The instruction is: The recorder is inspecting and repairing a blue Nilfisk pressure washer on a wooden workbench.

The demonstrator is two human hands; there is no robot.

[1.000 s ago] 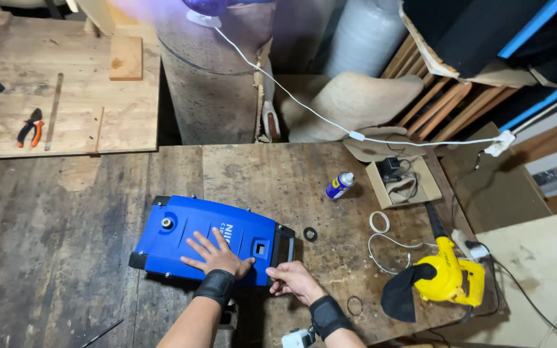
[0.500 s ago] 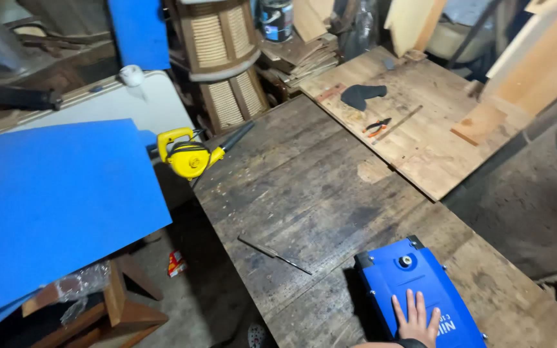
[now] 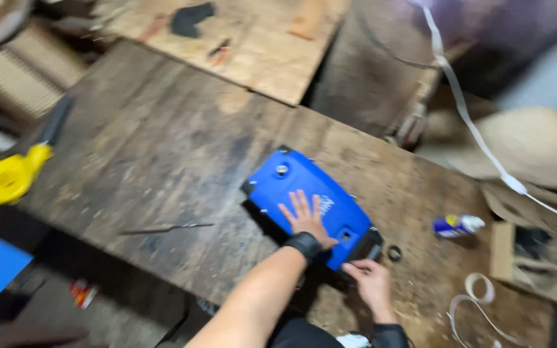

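A blue machine housing with black edges (image 3: 291, 183) lies flat on a worn wooden workbench (image 3: 162, 148). My left hand (image 3: 305, 218) rests palm down on its blue top, fingers spread, a black band at the wrist. My right hand (image 3: 371, 283) touches the housing's black near-right corner, fingers curled at the edge. A small black ring (image 3: 394, 252) lies on the bench just right of that corner. The frame is motion-blurred.
A blue-and-yellow spray can (image 3: 457, 225) lies to the right. A yellow power tool (image 3: 4, 177) sits at the left edge, a thin metal rod (image 3: 166, 228) lies on the bench. A white strap (image 3: 472, 129) runs down the right; pliers (image 3: 219, 50) rest on the far plywood board.
The view has swung from the left side of the shop back to the bench. My left hand has stayed on the blue housing; my right hand is back in sight at its corner.
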